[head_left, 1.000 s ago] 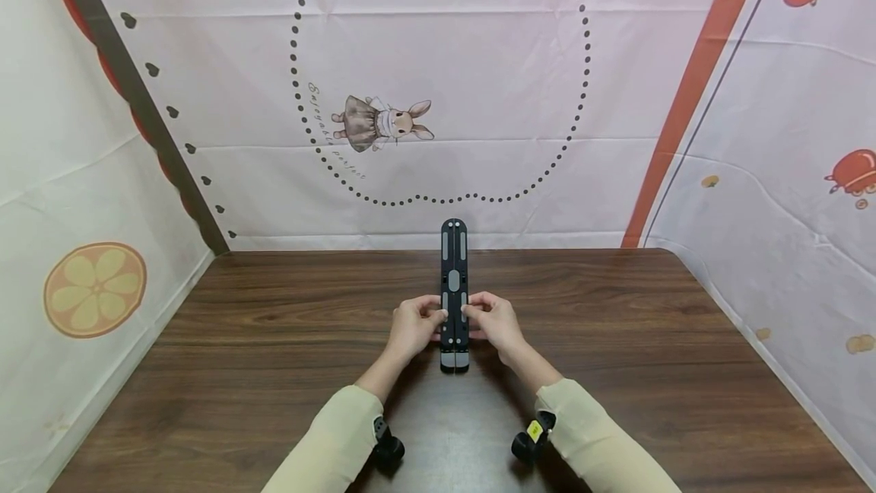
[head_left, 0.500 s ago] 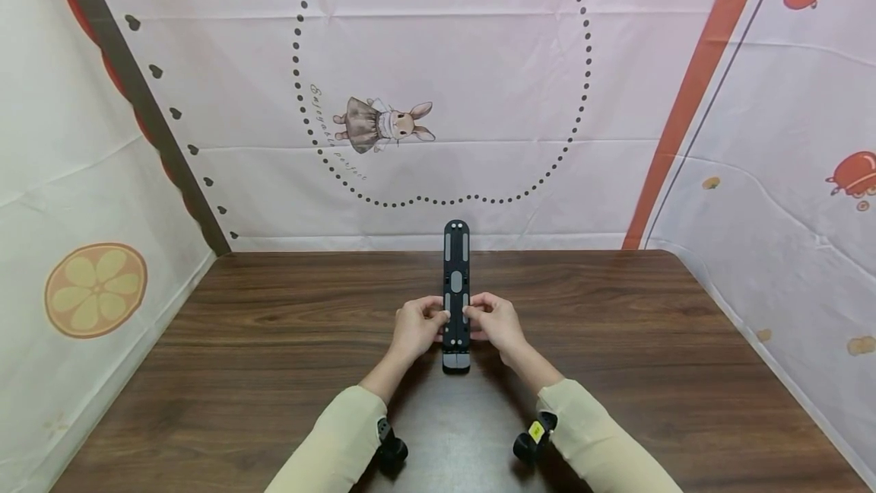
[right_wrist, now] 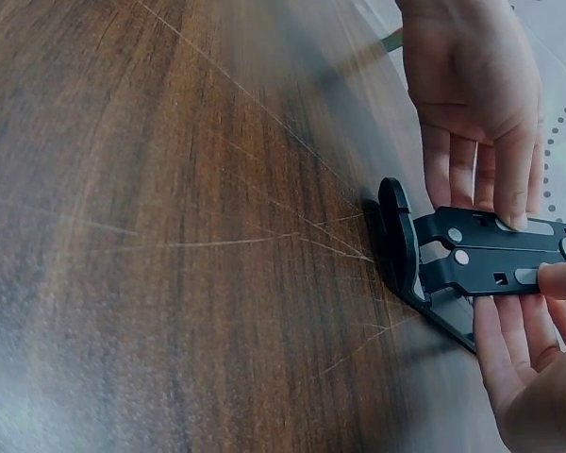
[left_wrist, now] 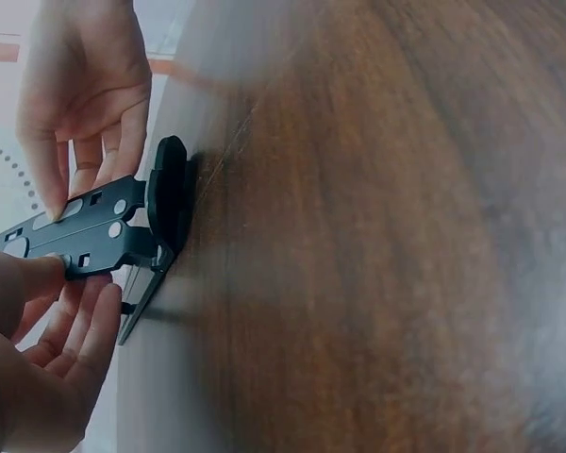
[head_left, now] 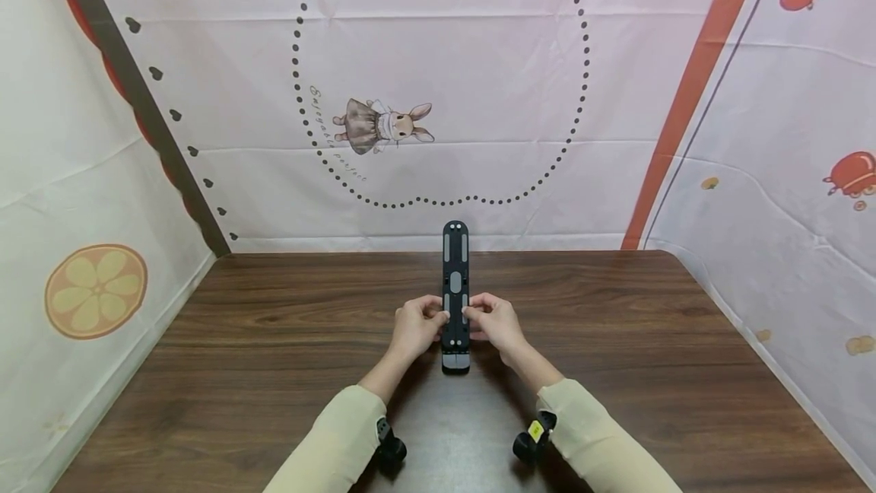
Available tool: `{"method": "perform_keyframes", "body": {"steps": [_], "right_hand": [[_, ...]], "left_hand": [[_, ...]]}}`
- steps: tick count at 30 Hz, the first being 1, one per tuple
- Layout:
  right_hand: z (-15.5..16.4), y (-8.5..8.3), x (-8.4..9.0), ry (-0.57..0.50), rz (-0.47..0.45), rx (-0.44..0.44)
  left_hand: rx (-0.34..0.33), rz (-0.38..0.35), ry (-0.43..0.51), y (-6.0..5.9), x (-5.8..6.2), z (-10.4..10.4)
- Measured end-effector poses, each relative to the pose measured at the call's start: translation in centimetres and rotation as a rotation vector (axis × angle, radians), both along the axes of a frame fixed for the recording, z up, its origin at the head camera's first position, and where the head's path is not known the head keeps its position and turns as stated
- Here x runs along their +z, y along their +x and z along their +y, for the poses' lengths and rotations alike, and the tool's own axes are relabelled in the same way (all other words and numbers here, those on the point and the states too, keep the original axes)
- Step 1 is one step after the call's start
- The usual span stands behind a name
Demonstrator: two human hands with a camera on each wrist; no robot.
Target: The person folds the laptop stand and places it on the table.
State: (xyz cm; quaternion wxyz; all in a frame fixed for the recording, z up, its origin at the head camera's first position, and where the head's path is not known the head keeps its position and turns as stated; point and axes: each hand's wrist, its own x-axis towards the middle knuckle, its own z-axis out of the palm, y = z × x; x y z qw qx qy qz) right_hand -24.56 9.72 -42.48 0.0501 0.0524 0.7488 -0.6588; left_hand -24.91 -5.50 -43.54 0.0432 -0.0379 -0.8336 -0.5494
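Note:
A black folding laptop stand (head_left: pixel 455 265) with grey pads stands lengthwise in the middle, its two bars lying side by side. My left hand (head_left: pixel 416 326) pinches its left edge, thumb on the top face and fingers beneath. On the right edge, my right hand (head_left: pixel 498 323) holds it the same way. Seen from the left wrist, the stand (left_wrist: pixel 85 231) slopes up from its hooked front lip, which is down at the tabletop. In the right wrist view a thin leg (right_wrist: pixel 448 326) shows under the bars. The fingertips below are partly hidden by the stand.
The brown wooden table (head_left: pixel 274 371) extends on every side of the hands. A printed cloth (head_left: pixel 479 82) hangs behind its back edge, and more cloth lines both sides. Black wrist cameras (head_left: pixel 391 449) are strapped at the cream sleeves (head_left: pixel 335 432).
The slim gap between the stand's two bars has narrowed, so they now lie close together. Both hands keep their hold in nearly the same place.

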Motion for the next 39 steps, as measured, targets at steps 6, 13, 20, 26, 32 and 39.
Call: {"method": "perform_keyframes", "body": {"steps": [6,13,20,26,32,39], "right_hand": [[-0.1,0.0,0.0,0.017,0.000,0.003],[-0.2,0.0,0.1,0.019,-0.001,0.005],[0.0,-0.1,-0.1,0.016,-0.003,0.018],[0.2,-0.2,-0.2,0.022,0.007,0.025],[0.4,0.1,-0.1,0.006,0.045,0.057],[0.2,0.3,0.1,0.004,0.018,0.046]], "left_hand": [[0.048,0.014,-0.033,0.3,0.4,0.0],[0.129,0.048,-0.161,1.0,0.9,0.0],[0.101,0.062,-0.362,2.1,1.1,-0.1],[0.048,0.036,-0.446,3.1,1.2,-0.2],[0.031,-0.006,-0.537,4.2,1.3,0.3],[0.010,-0.025,-0.607,4.6,1.2,1.0]]}}
